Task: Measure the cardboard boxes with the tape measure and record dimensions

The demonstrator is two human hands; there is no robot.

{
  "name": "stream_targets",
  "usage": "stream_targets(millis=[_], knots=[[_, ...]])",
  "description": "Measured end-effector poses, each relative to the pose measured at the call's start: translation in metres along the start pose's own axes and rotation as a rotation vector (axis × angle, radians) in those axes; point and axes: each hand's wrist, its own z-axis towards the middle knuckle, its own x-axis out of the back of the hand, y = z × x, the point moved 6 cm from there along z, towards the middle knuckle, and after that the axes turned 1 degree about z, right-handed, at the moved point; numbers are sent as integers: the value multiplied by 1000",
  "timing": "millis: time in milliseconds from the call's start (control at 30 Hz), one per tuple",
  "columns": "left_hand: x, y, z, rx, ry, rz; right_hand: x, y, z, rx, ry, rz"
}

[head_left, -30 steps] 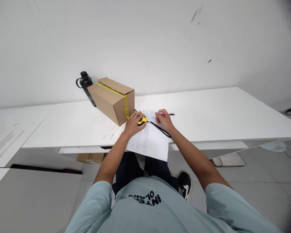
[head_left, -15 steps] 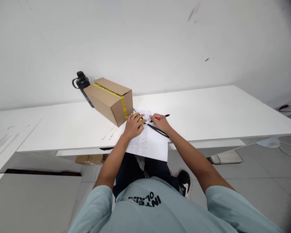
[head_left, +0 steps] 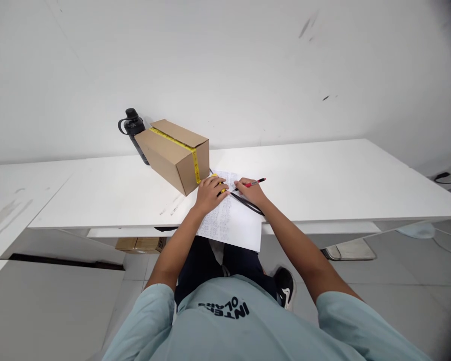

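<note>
A brown cardboard box (head_left: 173, 153) stands on the white table (head_left: 323, 180), with a yellow tape (head_left: 194, 163) stretched over its top and down its near face. My left hand (head_left: 208, 194) is closed over the yellow tape measure case (head_left: 221, 186), just right of the box. My right hand (head_left: 250, 191) grips a red pen (head_left: 256, 182), its tip down on a sheet of written paper (head_left: 229, 220) that overhangs the table's front edge. A black strap (head_left: 248, 203) runs from the case under my right wrist.
A black water bottle (head_left: 133, 128) stands behind the box against the white wall. Another white table (head_left: 7, 210) adjoins on the left. Under the table lies a cardboard piece (head_left: 139, 244). A cable (head_left: 449, 179) shows at the far right on the floor.
My left hand has closed further over the tape measure case, hiding most of it. My right hand moved slightly left, the pen now tilted with its tip on the paper.
</note>
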Motion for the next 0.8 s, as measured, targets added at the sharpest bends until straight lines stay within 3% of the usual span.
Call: stream_targets(millis=[800], knots=[[2, 0, -2, 0, 30, -4, 0, 6, 4, 5, 27, 14]])
